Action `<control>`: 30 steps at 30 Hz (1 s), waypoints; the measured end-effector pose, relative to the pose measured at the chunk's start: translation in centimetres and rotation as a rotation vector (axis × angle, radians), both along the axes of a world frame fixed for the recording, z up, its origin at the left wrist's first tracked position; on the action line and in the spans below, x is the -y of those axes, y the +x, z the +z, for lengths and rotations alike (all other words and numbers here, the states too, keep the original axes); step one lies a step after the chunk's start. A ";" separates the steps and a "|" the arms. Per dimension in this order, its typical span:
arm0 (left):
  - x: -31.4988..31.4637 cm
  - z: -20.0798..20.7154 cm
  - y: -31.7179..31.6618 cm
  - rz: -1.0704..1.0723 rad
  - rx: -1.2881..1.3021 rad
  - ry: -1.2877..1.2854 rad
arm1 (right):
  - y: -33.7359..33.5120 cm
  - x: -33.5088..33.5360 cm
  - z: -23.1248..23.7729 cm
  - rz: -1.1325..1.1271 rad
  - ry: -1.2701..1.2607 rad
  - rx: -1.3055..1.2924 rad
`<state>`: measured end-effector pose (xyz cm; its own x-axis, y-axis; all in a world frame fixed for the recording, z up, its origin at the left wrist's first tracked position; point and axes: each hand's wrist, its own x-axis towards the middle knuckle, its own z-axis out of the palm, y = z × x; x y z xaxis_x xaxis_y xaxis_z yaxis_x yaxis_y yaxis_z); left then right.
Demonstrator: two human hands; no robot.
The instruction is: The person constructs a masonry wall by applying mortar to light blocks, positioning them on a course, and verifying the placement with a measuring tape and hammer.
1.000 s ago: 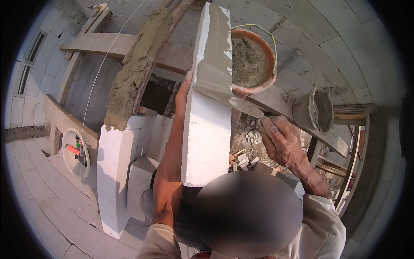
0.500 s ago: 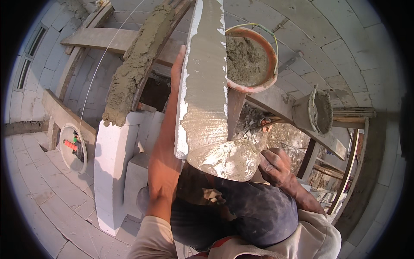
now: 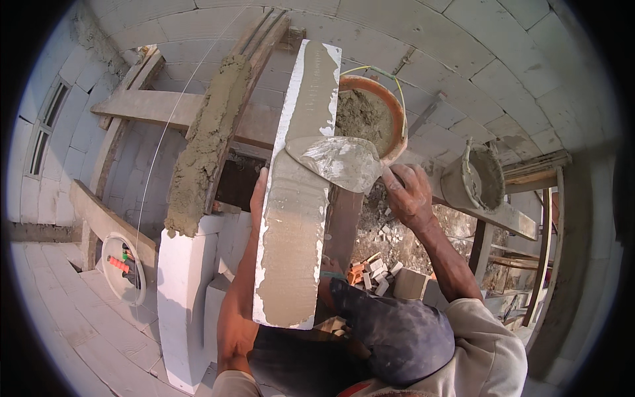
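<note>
A long white building block (image 3: pixel 267 291), its top coated with grey mortar, lies lengthwise before me. Along its left side rests my left hand (image 3: pixel 259 193), fingers against the block and the palm hidden behind it, holding it. My right hand (image 3: pixel 407 188) is closed around a trowel, its handle mostly covered by the fingers. The trowel's wide, mortar-smeared blade (image 3: pixel 337 161) lies flat across the middle of the coated face. Just beyond, to the right, stands an orange-rimmed bucket (image 3: pixel 397 112) of mortar, partly behind the block.
On the left, a thick mortar bed (image 3: pixel 211 132) tops a wall of white blocks (image 3: pixel 182 298), with a string (image 3: pixel 151 132) running past it. A second bucket (image 3: pixel 463 178) sits on a plank at right. Broken bricks (image 3: pixel 377 272) lie below. A pale round tub (image 3: pixel 109 288) holds tools.
The trowel has moved from the block's near end to its middle, with my right hand going farther forward. The view has shifted, and the block's far end now shows.
</note>
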<state>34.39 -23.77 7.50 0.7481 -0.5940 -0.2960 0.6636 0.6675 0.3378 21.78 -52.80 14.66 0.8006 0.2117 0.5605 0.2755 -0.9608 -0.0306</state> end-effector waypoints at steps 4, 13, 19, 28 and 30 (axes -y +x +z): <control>-4.4 -0.2 -2.8 -0.023 -0.028 0.065 | 5.7 1.7 -0.3 -0.013 -0.088 0.071; -10.6 -4.4 -8.7 -0.139 -0.095 0.147 | 10.3 9.1 0.4 -0.171 -0.136 0.138; -9.9 -0.5 -9.4 -0.217 0.009 0.291 | 1.1 17.2 1.9 -0.469 -0.046 0.048; -9.7 0.8 -6.8 -0.278 0.031 0.275 | -20.0 34.3 2.7 -0.989 0.013 -0.573; -9.5 0.1 -6.8 -0.270 0.011 0.278 | -22.3 37.3 0.6 -1.168 -0.104 -0.680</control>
<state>27.55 -14.27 7.61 0.5796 -0.6685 -0.4660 0.7983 0.3510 0.4894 -0.51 -90.15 15.22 0.6500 -0.7599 0.0081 -0.7364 -0.6272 0.2535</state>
